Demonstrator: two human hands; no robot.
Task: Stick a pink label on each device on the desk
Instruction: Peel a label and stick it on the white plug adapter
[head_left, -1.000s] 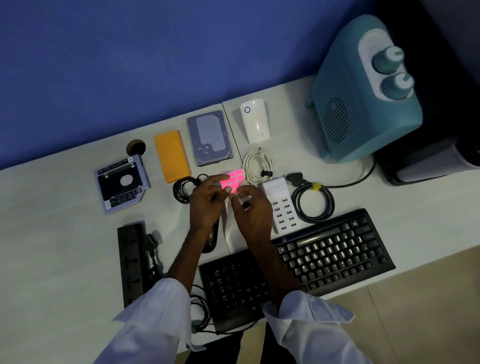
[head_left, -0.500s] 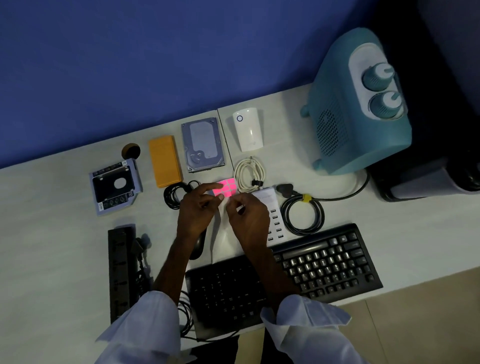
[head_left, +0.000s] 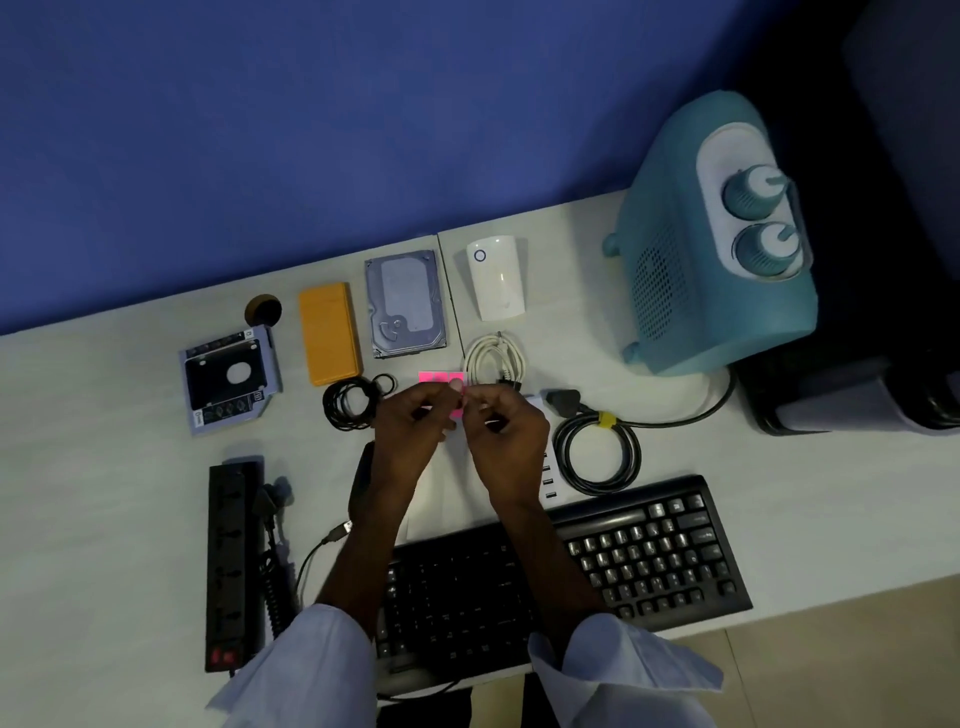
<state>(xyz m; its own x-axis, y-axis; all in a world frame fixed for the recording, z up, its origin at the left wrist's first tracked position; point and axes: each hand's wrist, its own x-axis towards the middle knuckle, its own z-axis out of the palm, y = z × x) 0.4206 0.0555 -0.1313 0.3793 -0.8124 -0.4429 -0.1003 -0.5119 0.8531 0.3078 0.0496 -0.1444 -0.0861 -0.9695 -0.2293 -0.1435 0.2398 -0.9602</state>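
Note:
Both hands meet above the middle of the desk. My left hand (head_left: 410, 423) pinches a small sheet of pink labels (head_left: 440, 379) with thumb and fingers. My right hand (head_left: 506, 431) has its fingertips curled onto the right edge of that sheet. Around them lie the devices: a black keyboard (head_left: 649, 551), a white multi-port USB charger (head_left: 548, 480) mostly hidden under my right hand, a hard drive (head_left: 405, 304), an orange case (head_left: 329, 332), a white plug-in unit (head_left: 496, 278), a drive caddy (head_left: 228, 379), a black power strip (head_left: 228, 561) and a black mouse (head_left: 362, 475). No pink label shows on any device.
A teal fan heater (head_left: 711, 249) stands at the back right, its black cord coiled (head_left: 597, 457) beside the keyboard. A white cable coil (head_left: 493, 358) and a black cable coil (head_left: 350, 402) lie near the hands. A dark box (head_left: 852, 395) sits at the far right.
The hands have closed together on the pink sheet, so less of it shows. The camera has tilted, shifting the whole desk lower in view.

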